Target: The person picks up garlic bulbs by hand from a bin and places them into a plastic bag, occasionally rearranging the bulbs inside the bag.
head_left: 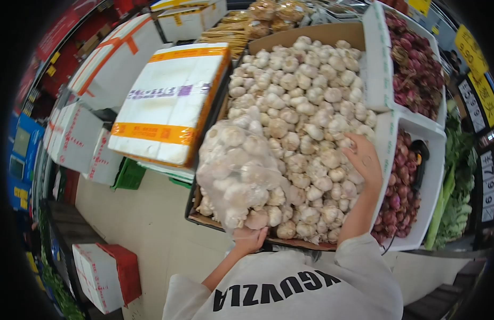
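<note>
A clear plastic bag full of garlic (pixel 239 165) rests on the left front part of the garlic display. My left hand (pixel 251 240) grips the bag's lower edge at the front rim, its fingers partly hidden under the plastic. Over the right side of the loose garlic (pixel 305 117) reaches my right hand (pixel 366 161). Its thumb and forefinger are bent around a garlic bulb (pixel 345 143) at the top of the heap. The heap fills a wide cardboard-lined bin (pixel 332 33).
White foam boxes of shallots (pixel 400 197) and red onions (pixel 412 69) border the right side, with leafy greens (pixel 452 208) beyond. A taped foam box (pixel 161 104) stands on the left. Price signs (pixel 487 184) hang at far right. A red-and-white box (pixel 105 274) sits lower left.
</note>
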`<state>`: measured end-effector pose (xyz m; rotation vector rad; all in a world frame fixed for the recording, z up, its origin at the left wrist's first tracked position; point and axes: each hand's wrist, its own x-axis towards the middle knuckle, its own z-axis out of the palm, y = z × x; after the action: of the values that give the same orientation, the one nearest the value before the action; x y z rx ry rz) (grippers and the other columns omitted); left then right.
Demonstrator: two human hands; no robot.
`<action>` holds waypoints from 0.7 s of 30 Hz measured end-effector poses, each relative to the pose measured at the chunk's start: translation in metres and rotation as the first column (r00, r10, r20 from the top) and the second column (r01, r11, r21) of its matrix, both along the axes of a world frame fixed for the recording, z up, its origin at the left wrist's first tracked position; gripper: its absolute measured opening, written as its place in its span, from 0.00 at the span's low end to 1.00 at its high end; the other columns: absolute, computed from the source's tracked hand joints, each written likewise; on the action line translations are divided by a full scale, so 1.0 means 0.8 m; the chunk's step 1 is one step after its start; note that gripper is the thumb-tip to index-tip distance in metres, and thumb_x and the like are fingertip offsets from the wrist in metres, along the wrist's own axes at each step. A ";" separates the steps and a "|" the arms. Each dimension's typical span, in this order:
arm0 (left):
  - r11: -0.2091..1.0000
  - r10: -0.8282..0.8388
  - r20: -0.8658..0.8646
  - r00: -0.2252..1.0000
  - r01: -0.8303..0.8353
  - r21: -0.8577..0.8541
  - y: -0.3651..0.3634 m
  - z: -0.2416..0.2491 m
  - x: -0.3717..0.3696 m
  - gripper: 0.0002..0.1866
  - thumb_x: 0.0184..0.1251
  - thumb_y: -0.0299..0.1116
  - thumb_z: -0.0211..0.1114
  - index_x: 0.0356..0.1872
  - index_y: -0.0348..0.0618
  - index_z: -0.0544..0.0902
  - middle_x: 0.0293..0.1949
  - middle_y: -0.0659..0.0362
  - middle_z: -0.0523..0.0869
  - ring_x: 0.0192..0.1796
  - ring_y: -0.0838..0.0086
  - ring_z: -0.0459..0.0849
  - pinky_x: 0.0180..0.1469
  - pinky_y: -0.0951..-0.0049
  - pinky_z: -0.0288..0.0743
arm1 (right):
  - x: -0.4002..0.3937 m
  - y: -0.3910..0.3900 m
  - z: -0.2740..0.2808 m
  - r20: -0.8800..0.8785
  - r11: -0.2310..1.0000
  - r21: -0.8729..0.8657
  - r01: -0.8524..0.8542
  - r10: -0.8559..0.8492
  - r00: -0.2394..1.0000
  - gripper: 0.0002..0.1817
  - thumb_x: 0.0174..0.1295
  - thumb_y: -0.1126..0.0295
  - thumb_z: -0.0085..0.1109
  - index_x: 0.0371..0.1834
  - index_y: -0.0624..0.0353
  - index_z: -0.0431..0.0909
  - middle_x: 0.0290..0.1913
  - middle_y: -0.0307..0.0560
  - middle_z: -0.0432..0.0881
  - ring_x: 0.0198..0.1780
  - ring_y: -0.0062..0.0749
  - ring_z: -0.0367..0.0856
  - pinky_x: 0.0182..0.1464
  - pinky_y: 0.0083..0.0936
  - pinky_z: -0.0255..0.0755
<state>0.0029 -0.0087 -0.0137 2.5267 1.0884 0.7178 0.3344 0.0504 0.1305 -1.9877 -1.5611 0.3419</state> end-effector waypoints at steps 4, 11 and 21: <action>0.999 -0.025 -0.017 1.000 0.025 -0.026 0.004 0.008 0.003 0.10 0.55 0.37 0.54 0.27 0.44 0.79 0.27 0.54 0.79 0.29 0.57 0.76 0.30 0.58 0.67 | 0.014 0.013 -0.019 0.128 0.971 0.129 0.199 -0.215 0.968 0.24 0.46 0.72 0.59 0.50 0.62 0.69 0.46 0.53 0.73 0.48 0.43 0.71 0.50 0.30 0.65; 1.000 -0.002 0.066 0.998 0.001 0.006 0.004 0.009 0.006 0.09 0.54 0.35 0.55 0.27 0.43 0.80 0.27 0.54 0.79 0.30 0.56 0.75 0.33 0.58 0.67 | -0.005 0.049 -0.070 0.202 0.966 0.207 0.157 -0.199 0.959 0.30 0.46 0.71 0.60 0.57 0.54 0.63 0.54 0.56 0.66 0.56 0.47 0.63 0.56 0.36 0.59; 1.000 -0.021 0.103 0.994 0.019 0.025 0.004 0.012 0.005 0.08 0.53 0.33 0.56 0.25 0.40 0.80 0.26 0.52 0.79 0.29 0.55 0.75 0.32 0.58 0.66 | -0.001 0.056 -0.068 -0.099 0.955 0.227 0.189 -0.170 0.980 0.30 0.47 0.69 0.59 0.57 0.56 0.63 0.51 0.51 0.70 0.49 0.42 0.71 0.50 0.35 0.65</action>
<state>0.0071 -0.0058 -0.0038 2.4864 1.0246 0.8509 0.3337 0.0956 0.0759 -1.8881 -1.2954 0.1516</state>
